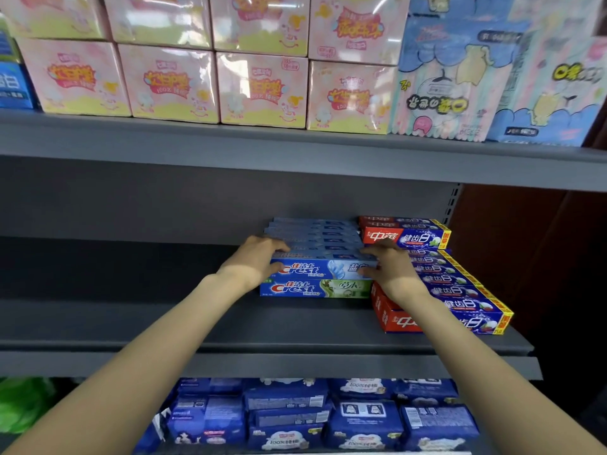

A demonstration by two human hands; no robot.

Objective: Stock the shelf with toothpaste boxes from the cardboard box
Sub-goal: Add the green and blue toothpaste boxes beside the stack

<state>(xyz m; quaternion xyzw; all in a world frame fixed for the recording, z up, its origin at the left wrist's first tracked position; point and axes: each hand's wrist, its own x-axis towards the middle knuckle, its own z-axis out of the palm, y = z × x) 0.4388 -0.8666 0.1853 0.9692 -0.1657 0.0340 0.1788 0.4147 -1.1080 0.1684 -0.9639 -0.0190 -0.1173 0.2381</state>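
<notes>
- The right hand point(391, 267) covers the right end of the top blue Crest toothpaste carton point(323, 269), so its grip there is only partly seen.
- The right forearm hides the middle of the front red-and-blue toothpaste carton point(486, 318).
- The pink plastic-wrapped tissue packs point(262, 90) in the upper row are cut off by the top edge.
- The green soft item point(19, 405) at lower left is blurred and cannot be identified.
- The dark blue wrapped packs point(361, 418) carry print too small to read.
</notes>
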